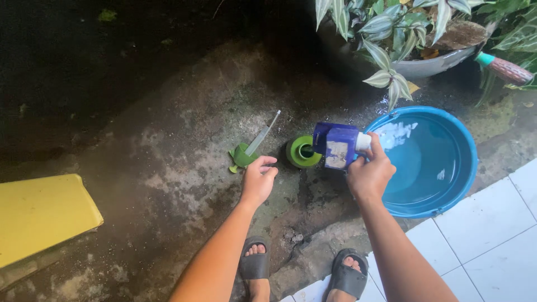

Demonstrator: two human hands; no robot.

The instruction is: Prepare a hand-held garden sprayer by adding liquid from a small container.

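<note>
Right hand tipping a blue carton over a green bottle, left hand hovering beside it.

The right hand (369,174) is closing its grip around the white neck end of a blue carton (335,144), which is lying tilted on its side with its far corner over the open mouth of a round green bottle (302,151) standing on the wet concrete ground (184,140). The left hand (258,180) is hanging loosely curled and holding nothing, just near a green spray head (243,156) with a clear tube lying on the ground. Right of the carton, a blue basin (447,184) is holding water. Farther out are lying a yellow board (39,215), white tiles (492,240) and a potted plant (391,33).
</note>
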